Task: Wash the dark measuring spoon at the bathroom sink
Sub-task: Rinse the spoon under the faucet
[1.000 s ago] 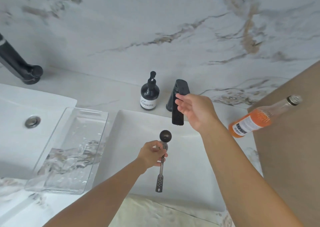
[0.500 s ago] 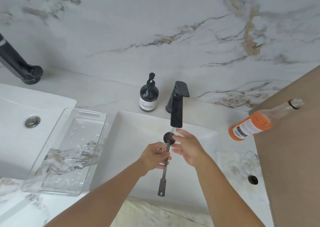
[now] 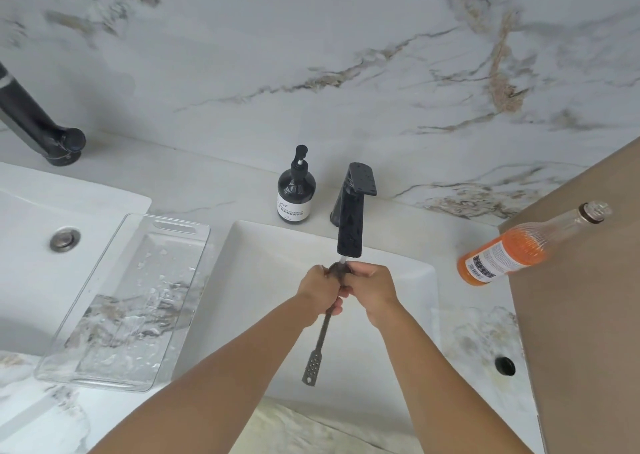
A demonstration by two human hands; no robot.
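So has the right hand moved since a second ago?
Yes. The right hand came down off the tap handle to the spoon bowl under the spout.

White marble wall (image 3: 242, 55), grey-brown veins — matching countertop (image 3: 207, 190); tan panel (image 3: 588, 298) at right — soft even light.

Faucet (image 3: 350, 227) overhead; open basin (image 3: 263, 280) leftward
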